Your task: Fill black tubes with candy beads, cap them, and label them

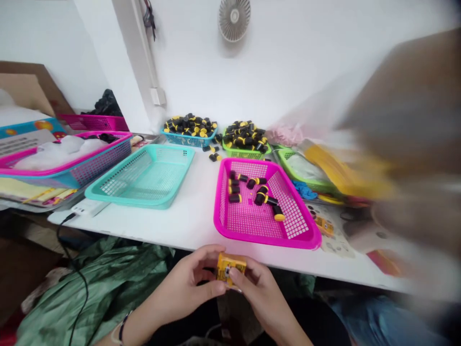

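Note:
A small yellow printed box [224,267] is held between both hands, just off the table's front edge. My left hand [200,278] grips its left side with thumb and fingers. My right hand [257,283] closes on the right side, the thumb pressed across the printed face. Beyond the hands, a pink basket [266,240] stands on the white table [187,206] with several black-and-yellow cylinders [267,198] lying in it.
A turquoise basket [162,199] stands left of the pink one. Blue [187,140] and green [245,154] baskets heaped with black-and-yellow cylinders line the wall. At far left, a pink-rimmed basket [82,161] holds white stuff. A large blurred shape covers the right side.

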A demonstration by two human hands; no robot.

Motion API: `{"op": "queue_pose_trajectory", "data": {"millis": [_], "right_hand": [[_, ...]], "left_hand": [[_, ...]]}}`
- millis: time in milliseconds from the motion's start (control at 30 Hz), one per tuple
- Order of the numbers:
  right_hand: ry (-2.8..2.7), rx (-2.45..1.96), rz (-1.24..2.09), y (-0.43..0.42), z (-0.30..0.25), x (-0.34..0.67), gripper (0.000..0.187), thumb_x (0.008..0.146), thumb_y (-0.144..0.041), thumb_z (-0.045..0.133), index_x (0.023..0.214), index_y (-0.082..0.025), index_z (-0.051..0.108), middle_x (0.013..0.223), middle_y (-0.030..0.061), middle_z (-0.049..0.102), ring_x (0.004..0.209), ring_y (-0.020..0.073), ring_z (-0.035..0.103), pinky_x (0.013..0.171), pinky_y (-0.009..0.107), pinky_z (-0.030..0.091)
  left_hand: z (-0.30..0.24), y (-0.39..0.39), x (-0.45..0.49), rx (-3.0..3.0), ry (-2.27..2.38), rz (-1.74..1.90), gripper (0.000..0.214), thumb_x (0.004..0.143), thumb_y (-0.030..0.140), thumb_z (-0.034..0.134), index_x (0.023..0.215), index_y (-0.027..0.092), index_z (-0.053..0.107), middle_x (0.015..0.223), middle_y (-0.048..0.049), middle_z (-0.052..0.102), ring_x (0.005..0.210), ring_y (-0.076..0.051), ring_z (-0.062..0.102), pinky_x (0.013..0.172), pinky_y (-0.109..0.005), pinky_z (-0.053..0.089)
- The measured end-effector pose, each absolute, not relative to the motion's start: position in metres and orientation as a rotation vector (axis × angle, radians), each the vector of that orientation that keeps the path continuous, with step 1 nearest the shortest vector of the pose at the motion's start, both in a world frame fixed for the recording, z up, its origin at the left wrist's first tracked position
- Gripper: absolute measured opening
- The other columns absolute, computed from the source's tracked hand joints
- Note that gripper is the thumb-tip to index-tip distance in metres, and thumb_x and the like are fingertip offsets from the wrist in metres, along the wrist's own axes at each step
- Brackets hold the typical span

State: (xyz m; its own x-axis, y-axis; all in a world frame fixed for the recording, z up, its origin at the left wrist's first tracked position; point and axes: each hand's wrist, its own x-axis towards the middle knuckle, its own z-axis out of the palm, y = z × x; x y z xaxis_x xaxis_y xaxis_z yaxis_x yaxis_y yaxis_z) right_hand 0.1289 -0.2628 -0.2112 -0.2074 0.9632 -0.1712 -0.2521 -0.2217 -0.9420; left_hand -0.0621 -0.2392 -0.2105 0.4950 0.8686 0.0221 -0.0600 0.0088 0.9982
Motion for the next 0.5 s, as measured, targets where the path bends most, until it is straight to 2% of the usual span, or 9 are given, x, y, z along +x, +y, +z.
{"op": "queue_pose_trajectory", "data": {"millis": [133, 233, 333, 400, 467, 500], "right_hand": [[-1.069, -1.042, 1.606, -0.255, -0.217, 0.113, 0.037, 0.083, -0.043, 0.072, 0.111, -0.019, 0.070, 0.109, 0.0080, 0.075, 0.102, 0.0232, 0.069, 0.092, 0.035, 0.054], [-1.090, -0.996, 1.602, -0.260, -0.221, 0.110, 0.041, 0.084, -0.043, 0.072, 0.117, -0.021, 0.067, 0.122, 0.0090, 0.070, 0.116, 0.0237, 0.065, 0.103, 0.038, 0.048], [-1.116, -0.946, 1.644, -0.269, -0.224, 0.114, 0.064, 0.086, -0.044, 0.068, 0.143, -0.026, 0.048, 0.142, 0.0104, 0.057, 0.131, 0.0235, 0.054, 0.112, 0.041, 0.039], [-1.224, -1.071, 1.584, -0.274, -0.226, 0.121, 0.077, 0.086, -0.046, 0.068, 0.152, -0.026, 0.034, 0.153, 0.0107, 0.043, 0.141, 0.0250, 0.042, 0.117, 0.044, 0.032], [-1.397, -1.312, 1.435, -0.276, -0.224, 0.132, 0.080, 0.084, -0.046, 0.069, 0.153, -0.024, 0.033, 0.159, 0.0091, 0.032, 0.147, 0.0271, 0.029, 0.121, 0.048, 0.022], [-1.468, -1.414, 1.379, -0.277, -0.221, 0.139, 0.077, 0.084, -0.046, 0.068, 0.151, -0.024, 0.037, 0.159, 0.0082, 0.032, 0.148, 0.0278, 0.028, 0.121, 0.048, 0.021]], "left_hand": [[-0.218, -0.238, -0.061, 1.132, 0.865, 0.929, 0.047, 0.079, 0.026, 0.077, 0.121, 0.025, 0.055, 0.100, -0.0047, 0.072, 0.093, -0.019, 0.070, 0.086, -0.033, 0.058], [-0.222, -0.232, -0.062, 1.093, 0.882, 0.938, 0.050, 0.076, 0.024, 0.079, 0.120, 0.025, 0.054, 0.095, -0.0030, 0.075, 0.090, -0.019, 0.072, 0.085, -0.032, 0.057], [-0.224, -0.228, -0.065, 1.066, 0.845, 0.897, 0.051, 0.075, 0.023, 0.080, 0.119, 0.025, 0.054, 0.100, -0.0040, 0.076, 0.093, -0.020, 0.073, 0.083, -0.031, 0.058], [-0.223, -0.223, -0.069, 1.092, 0.850, 0.885, 0.045, 0.075, 0.025, 0.080, 0.114, 0.023, 0.058, 0.101, -0.0047, 0.076, 0.091, -0.020, 0.073, 0.082, -0.031, 0.058], [-0.220, -0.215, -0.077, 1.161, 0.939, 0.910, 0.037, 0.074, 0.028, 0.079, 0.106, 0.020, 0.063, 0.101, -0.0057, 0.076, 0.090, -0.020, 0.072, 0.081, -0.031, 0.058], [-0.217, -0.210, -0.082, 1.199, 1.010, 0.924, 0.035, 0.075, 0.029, 0.079, 0.104, 0.019, 0.065, 0.102, -0.0064, 0.076, 0.088, -0.020, 0.071, 0.079, -0.031, 0.057]]}}
